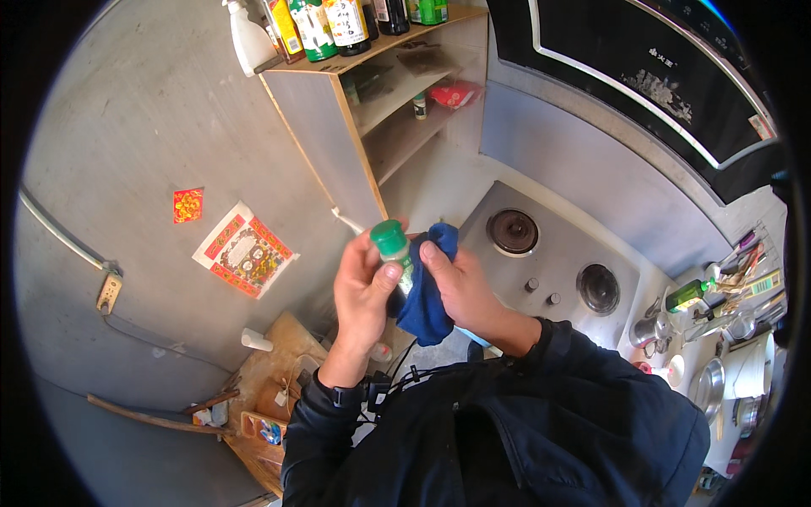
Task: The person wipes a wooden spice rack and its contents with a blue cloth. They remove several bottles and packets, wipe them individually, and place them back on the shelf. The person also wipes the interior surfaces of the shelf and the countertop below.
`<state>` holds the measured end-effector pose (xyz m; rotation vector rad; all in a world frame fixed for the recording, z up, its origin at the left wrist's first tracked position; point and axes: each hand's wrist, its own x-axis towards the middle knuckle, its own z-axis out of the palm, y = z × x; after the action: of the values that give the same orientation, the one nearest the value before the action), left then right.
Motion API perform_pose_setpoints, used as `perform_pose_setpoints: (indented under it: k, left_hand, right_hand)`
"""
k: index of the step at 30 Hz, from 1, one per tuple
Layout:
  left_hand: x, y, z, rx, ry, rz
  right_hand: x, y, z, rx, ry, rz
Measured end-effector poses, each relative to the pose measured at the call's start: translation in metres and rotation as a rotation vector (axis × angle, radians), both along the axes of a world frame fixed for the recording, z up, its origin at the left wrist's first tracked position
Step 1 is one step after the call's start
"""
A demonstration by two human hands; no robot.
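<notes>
Held upright, slightly tilted, in my left hand [359, 291] is a small clear seasoning bottle [392, 245] with a green cap and a green-patterned label. My left fingers wrap around its far side and the thumb presses on its front. A dark blue cloth [429, 308] is gripped in my right hand [460, 287], its thumb on top. The cloth lies against the right side of the bottle and hangs down below my right hand. Part of the bottle's lower body is hidden behind the cloth and my left thumb.
A wooden shelf unit [312, 118] ahead carries sauce bottles [348, 25] and a white spray bottle [249, 38] on top. A two-burner stove [498, 287] sits to the right under a black range hood [634, 76]. Pans [708, 384] and utensils crowd the far right; a wooden table [291, 338] stands lower left.
</notes>
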<state>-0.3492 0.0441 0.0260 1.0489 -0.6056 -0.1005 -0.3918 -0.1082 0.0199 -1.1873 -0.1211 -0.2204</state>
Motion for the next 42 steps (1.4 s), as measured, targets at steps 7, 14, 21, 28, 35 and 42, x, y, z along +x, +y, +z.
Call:
perform_pose_setpoints:
  k: [7, 14, 21, 28, 35, 42]
  left_hand:
    - [0.006, 0.005, -0.001, -0.253, 0.093, 0.022]
    - [-0.004, -0.008, 0.017, 0.031, 0.115, 0.313]
    - [-0.017, -0.014, 0.012, 0.231, 0.05, 0.337]
    - [-0.025, -0.01, 0.007, 0.176, 0.031, 0.226]
    - [-0.012, 0.007, 0.005, 0.194, 0.005, -0.044]
    - [-0.008, -0.022, -0.004, 0.366, -0.113, 0.349]
  right_hand:
    - [0.022, -0.013, -0.004, 0.593, 0.341, 0.081]
    - [-0.002, 0.013, -0.001, 0.097, -0.225, -0.118]
    - [-0.003, 0.009, -0.005, -0.029, -0.144, -0.372]
    - [-0.002, -0.013, -0.004, 0.111, 0.012, -0.262]
    - [0.007, -0.026, -0.002, 0.405, 0.457, 0.013]
    - [0.002, -0.007, -0.011, 0.181, -0.016, -0.205]
